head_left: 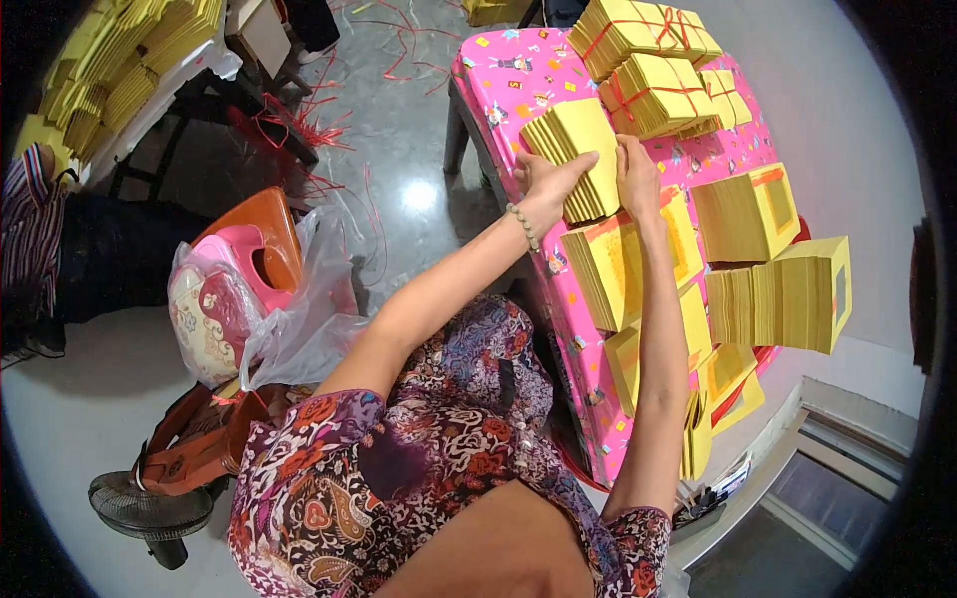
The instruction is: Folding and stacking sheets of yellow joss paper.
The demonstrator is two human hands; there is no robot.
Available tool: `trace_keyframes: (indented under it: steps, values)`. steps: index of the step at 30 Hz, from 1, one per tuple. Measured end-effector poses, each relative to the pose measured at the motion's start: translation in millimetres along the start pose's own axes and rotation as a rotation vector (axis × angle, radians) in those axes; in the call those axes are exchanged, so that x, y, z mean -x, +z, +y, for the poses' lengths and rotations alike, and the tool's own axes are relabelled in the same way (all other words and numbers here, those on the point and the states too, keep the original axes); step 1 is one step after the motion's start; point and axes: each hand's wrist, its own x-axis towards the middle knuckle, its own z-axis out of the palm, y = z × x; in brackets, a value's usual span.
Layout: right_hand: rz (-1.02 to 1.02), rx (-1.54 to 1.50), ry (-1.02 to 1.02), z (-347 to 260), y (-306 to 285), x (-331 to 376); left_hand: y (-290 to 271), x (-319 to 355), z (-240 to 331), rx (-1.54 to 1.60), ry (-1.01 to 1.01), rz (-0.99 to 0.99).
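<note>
A stack of folded yellow paper (586,132) lies on the pink patterned tablecloth (518,66), its layered edges facing left. My left hand (550,185) grips its near left side, thumb across the top and fingers along the layered edges. Closed at the stack's right edge is my right hand (638,179), with its fingertips partly hidden. Just beyond, yellow paper bundles (658,95) are tied with red string. Below my hands sits another yellow stack (610,274) with an orange-marked top, partly covered by my right forearm.
More yellow stacks (773,299) stand along the table's right side. At left, a plastic bag (319,264) lies by a pink and orange stool (261,249), above a black fan (150,508). Red string (299,125) litters the floor. Another person's striped sleeve (30,224) shows at far left, beside piled yellow paper (130,70).
</note>
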Motion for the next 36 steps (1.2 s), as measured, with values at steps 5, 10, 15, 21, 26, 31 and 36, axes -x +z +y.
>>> trace_keyframes:
  steps: [5,10,15,21,26,31,36]
  values:
    - [0.017,-0.142,-0.020,-8.7,4.5,-7.4,-5.8,-43.1,-22.2,0.276,0.083,-0.147]
    - [0.059,-0.234,-0.009,4.6,4.4,-1.0,13.4,-17.0,-8.7,0.220,0.134,-0.017]
    - [0.119,-0.420,0.073,4.2,-5.3,10.7,13.5,24.4,5.5,0.283,0.295,-0.111]
    - [0.213,-0.633,0.105,-23.3,-25.5,13.2,8.5,37.4,3.1,0.318,0.747,-0.258]
    - [0.316,-0.660,0.053,-32.7,-47.3,22.7,1.3,52.5,5.7,0.107,1.015,-0.242]
    - [0.482,-0.507,-0.011,-57.5,-74.2,38.8,-2.2,63.5,11.9,0.185,1.035,-0.330]
    - [0.627,-0.121,-0.289,-91.3,-111.2,59.9,-9.4,62.2,11.2,0.035,1.141,-0.314]
